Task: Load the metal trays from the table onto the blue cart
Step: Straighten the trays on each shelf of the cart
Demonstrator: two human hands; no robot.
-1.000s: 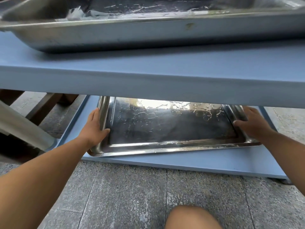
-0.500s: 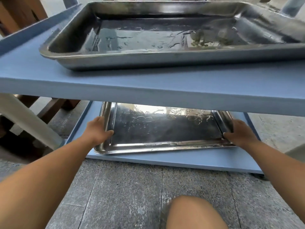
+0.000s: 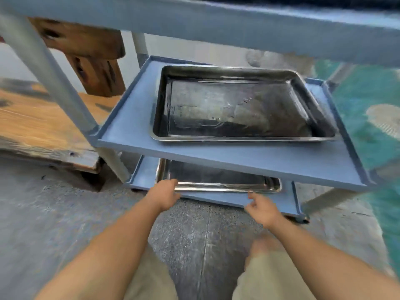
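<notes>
The blue cart [image 3: 238, 162] stands in front of me with three shelves. A wet metal tray [image 3: 238, 109] lies flat on the middle shelf. A second metal tray [image 3: 216, 180] lies on the bottom shelf [image 3: 270, 199], mostly hidden under the middle one. My left hand [image 3: 164, 194] is at that tray's near left corner, with its fingertips at the front rim. Off the tray, my right hand [image 3: 260, 207] hovers over the bottom shelf's front edge with its fingers apart. The image is blurred by motion.
The cart's top shelf [image 3: 216, 24] crosses the top of the view, and a grey post [image 3: 49, 68] slants down at the left. A wooden bench [image 3: 32, 126] sits at the left. Grey stone floor lies below me, green flooring [image 3: 368, 105] at the right. My knees [image 3: 151, 278] are low in view.
Both hands have left the lower tray's sides and drawn back to its front edge. My head has risen, so the middle shelf and its tray are now seen from above.
</notes>
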